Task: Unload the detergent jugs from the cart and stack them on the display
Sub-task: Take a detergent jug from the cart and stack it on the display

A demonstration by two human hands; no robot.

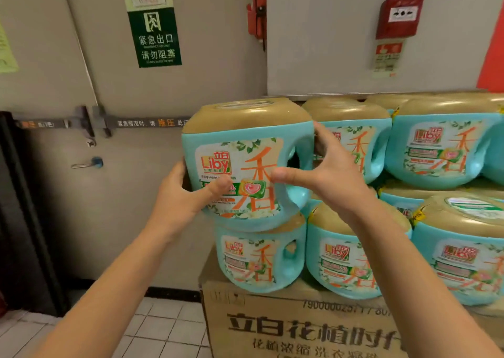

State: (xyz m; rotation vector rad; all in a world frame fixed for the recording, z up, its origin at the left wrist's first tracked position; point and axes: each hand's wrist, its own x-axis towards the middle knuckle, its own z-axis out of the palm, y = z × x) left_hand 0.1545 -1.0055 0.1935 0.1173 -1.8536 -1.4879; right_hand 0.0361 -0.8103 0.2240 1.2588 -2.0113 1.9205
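Observation:
A teal detergent jug with a tan lid and a Liby label sits at the left end of the display's upper row, on top of another jug. My left hand grips its lower left side, thumb across the label. My right hand is at its right side by the handle, fingers spread, thumb touching the front. More teal jugs fill two rows to the right. No cart is in view.
The jugs stand on a printed cardboard box. Behind, to the left, is a grey emergency exit door with a push bar and a green exit sign. A fire alarm box hangs on the wall. White tiled floor lies below.

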